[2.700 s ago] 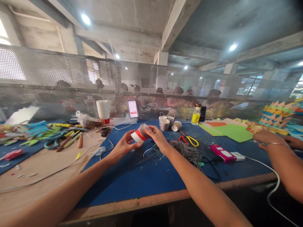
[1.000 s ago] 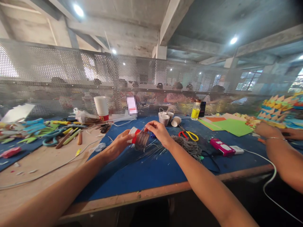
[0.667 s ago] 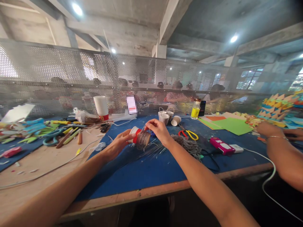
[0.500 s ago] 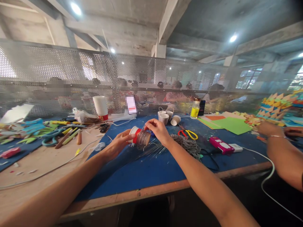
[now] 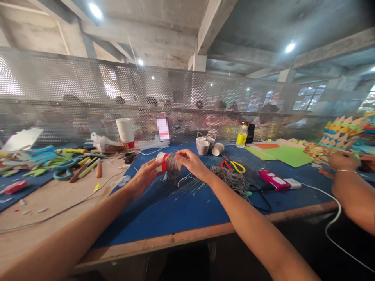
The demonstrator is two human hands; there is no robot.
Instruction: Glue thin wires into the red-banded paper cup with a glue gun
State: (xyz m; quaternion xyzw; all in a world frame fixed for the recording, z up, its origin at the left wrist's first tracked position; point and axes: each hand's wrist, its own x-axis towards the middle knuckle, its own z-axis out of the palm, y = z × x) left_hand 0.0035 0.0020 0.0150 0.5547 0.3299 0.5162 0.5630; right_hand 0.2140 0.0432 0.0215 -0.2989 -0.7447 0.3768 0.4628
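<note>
My left hand [image 5: 146, 172] is closed around the white rim end of a paper cup [image 5: 159, 162] with a red band, which lies tilted on its side above the blue mat. Grey cord [image 5: 171, 163] is wound around the cup's lower part. Pressed together at the cup's base end, the fingers of my right hand [image 5: 191, 164] pinch the cord; their tips are partly hidden. A pale loose strand [image 5: 184, 178] curves beneath that hand. To its right lies a heap of grey cord [image 5: 230, 180], with straight thin strands fanning out toward the cup.
Scissors [image 5: 234, 167] with red and yellow handles lie behind the heap. Small cord-covered cups [image 5: 202, 146] stand farther back. A cup stack [image 5: 125, 132] and tools are at left. At right are a magenta box [image 5: 274, 180], a white cable, green paper [image 5: 290, 155] and another person's hands [image 5: 345, 162].
The cup has shifted slightly left and turned a little in my left hand. My right hand has come down closer against its base, and a pale strand now loops below it.
</note>
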